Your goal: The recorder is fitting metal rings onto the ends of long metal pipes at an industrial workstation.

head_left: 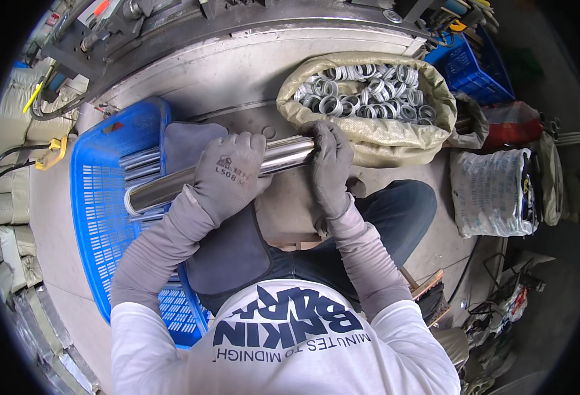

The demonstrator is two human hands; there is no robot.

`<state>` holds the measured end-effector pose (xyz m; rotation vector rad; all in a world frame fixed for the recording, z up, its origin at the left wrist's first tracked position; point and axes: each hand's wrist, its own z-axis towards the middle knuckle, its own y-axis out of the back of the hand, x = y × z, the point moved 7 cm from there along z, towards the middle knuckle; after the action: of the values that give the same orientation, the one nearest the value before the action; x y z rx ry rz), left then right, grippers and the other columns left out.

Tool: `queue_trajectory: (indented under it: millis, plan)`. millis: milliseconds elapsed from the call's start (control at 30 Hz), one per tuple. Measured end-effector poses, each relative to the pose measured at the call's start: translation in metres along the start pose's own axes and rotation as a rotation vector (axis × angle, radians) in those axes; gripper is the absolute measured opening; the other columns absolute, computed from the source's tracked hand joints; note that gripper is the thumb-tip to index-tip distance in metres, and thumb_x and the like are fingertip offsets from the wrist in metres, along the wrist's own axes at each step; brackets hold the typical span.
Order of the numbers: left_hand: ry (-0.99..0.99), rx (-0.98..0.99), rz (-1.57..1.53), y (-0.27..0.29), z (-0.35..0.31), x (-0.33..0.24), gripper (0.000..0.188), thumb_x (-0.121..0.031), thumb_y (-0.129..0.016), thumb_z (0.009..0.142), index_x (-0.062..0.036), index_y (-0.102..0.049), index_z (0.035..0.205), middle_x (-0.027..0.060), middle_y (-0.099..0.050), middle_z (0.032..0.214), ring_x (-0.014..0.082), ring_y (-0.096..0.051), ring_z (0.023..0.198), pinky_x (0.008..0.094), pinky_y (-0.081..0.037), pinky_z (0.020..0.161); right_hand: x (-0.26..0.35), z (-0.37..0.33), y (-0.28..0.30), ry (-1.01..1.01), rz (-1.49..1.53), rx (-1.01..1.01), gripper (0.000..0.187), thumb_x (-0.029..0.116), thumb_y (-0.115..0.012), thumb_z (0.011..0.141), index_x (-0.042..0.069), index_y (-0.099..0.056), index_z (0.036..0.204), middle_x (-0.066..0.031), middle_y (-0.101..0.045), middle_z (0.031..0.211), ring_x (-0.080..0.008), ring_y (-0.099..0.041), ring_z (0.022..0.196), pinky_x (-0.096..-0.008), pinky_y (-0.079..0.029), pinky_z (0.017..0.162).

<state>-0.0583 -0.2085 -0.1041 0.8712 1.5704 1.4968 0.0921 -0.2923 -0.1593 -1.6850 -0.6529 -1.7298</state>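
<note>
A long shiny metal tube lies across my lap, its left end over the blue plastic crate. My left hand, in a grey glove, wraps over the middle of the tube. At the tube's right end my gloved right hand is closed around it, next to the rim of a tan woven sack full of metal rings. More shiny tubes lie in the crate under the held one.
A dark machine runs along the far side of a grey curved platform. A second blue crate stands at the back right. White and red bags sit on the floor at the right. Pale sacks line the left.
</note>
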Motion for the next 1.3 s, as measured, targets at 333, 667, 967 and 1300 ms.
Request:
queue_trajectory:
  millis: [333,667,967,1300]
  plan:
    - [0.102,0.003,-0.116,0.022,-0.055,0.049,0.064,-0.021,-0.08,0.076,-0.0006,-0.056,0.132,0.0203,-0.065,0.117,0.0388,-0.062,0.112,0.0492,-0.048,0.099,-0.037,0.12,0.031,0.266,-0.804,0.068,0.053,0.031,-0.072,0.097,0.004,-0.062,0.142,-0.0174,-0.063,0.139,-0.0314,-0.061,0.125,-0.0429,-0.049,0.107]
    - [-0.011,-0.559,0.278,0.12,0.079,0.102,0.066,-0.023,-0.078,0.086,-0.0096,-0.053,0.146,0.0146,-0.066,0.123,0.0337,-0.062,0.118,0.0466,-0.048,0.1,-0.063,0.148,0.053,0.274,-1.233,0.198,0.053,0.032,-0.075,0.093,0.007,-0.066,0.138,-0.0226,-0.069,0.125,-0.0381,-0.07,0.11,-0.044,-0.056,0.097]
    - [0.256,-0.406,0.466,0.157,0.28,0.175,0.067,-0.037,-0.076,0.09,-0.0088,-0.052,0.146,0.0142,-0.063,0.134,0.0329,-0.061,0.126,0.0462,-0.049,0.106,-0.03,0.08,0.095,-0.221,0.105,0.068,0.047,0.02,-0.061,0.105,-0.008,-0.059,0.143,-0.0074,-0.07,0.12,-0.0132,-0.066,0.106,-0.0267,-0.053,0.094]
    - [0.082,-0.474,0.389,0.105,0.254,0.193,0.078,-0.027,-0.074,0.09,-0.0049,-0.042,0.158,0.0225,-0.053,0.152,0.0383,-0.048,0.144,0.0499,-0.039,0.121,-0.012,0.083,0.093,-0.107,0.067,0.145,0.041,0.015,-0.059,0.101,-0.002,-0.065,0.137,-0.0117,-0.07,0.125,-0.0202,-0.066,0.112,-0.0315,-0.051,0.1]
